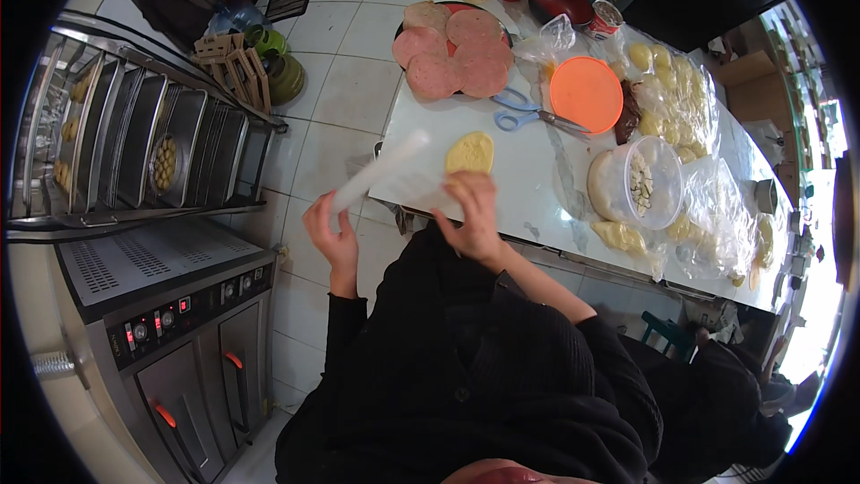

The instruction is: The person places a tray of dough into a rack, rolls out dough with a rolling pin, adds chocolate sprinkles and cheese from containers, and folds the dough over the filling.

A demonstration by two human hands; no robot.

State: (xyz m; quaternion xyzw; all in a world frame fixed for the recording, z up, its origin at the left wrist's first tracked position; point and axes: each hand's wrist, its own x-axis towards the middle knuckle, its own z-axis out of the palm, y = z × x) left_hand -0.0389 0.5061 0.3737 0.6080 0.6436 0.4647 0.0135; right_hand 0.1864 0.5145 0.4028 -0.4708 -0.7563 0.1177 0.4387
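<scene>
My left hand (333, 235) is closed round one end of a white rolling pin (383, 167), which is smeared by motion and tilted up past the table's corner. A flat oval of yellow dough (471, 152) lies on the white marbled table. My right hand (475, 222) is at the near edge of this dough, fingers curled over it; the fingertips' underside is hidden. Beyond the dough, a dark plate (498, 25) carries several round pink slices of ham (434, 77). Scissors with blue handles (518, 111) lie to the right of the dough.
An orange lid (586, 95), a clear tub (658, 184) and plastic-covered dough balls (667, 81) fill the table's right side. Bottles stand at the back. On the left are a tray rack (134, 125) and a steel oven (193, 332). Another person (717, 403) is at lower right.
</scene>
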